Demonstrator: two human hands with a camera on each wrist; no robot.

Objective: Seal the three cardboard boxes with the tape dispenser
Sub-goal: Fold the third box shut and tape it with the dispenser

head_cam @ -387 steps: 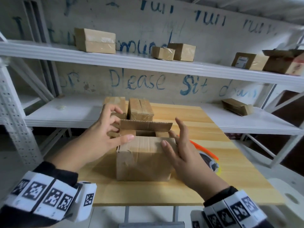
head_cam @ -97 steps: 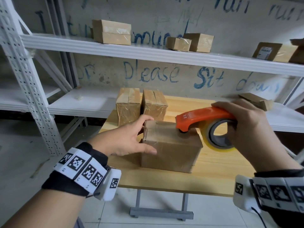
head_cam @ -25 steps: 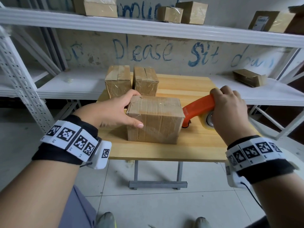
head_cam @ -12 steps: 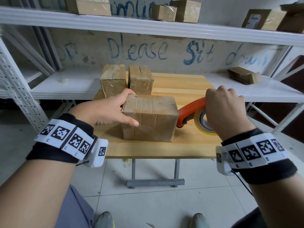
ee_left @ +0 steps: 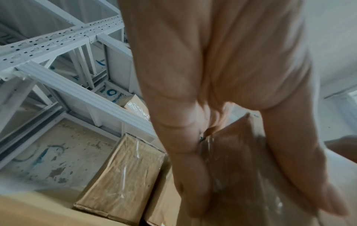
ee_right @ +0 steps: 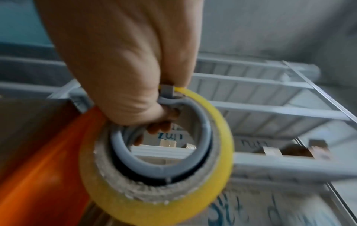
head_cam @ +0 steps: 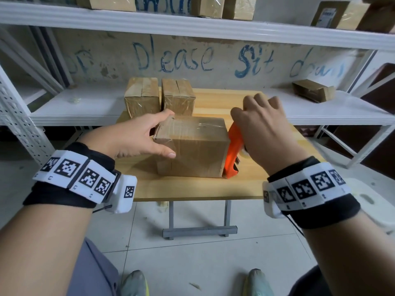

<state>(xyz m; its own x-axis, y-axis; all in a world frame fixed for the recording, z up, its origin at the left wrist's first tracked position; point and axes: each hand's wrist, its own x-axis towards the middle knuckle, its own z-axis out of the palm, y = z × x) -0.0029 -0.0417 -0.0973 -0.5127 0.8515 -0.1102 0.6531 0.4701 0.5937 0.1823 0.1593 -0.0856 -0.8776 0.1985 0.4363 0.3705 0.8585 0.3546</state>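
At the tabletop's [head_cam: 192, 189] front, the near cardboard box [head_cam: 192, 146] is gripped by the left hand [head_cam: 136, 137] while the tape dispenser [head_cam: 232, 154], clutched by the right hand [head_cam: 263, 133], is run down its side, where tape could wrinkle if the box slipped.

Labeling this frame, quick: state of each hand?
Left hand: holding the near box, thumb on its front face, fingers at its far left corner.
Right hand: gripping the tape dispenser against the box's right side.
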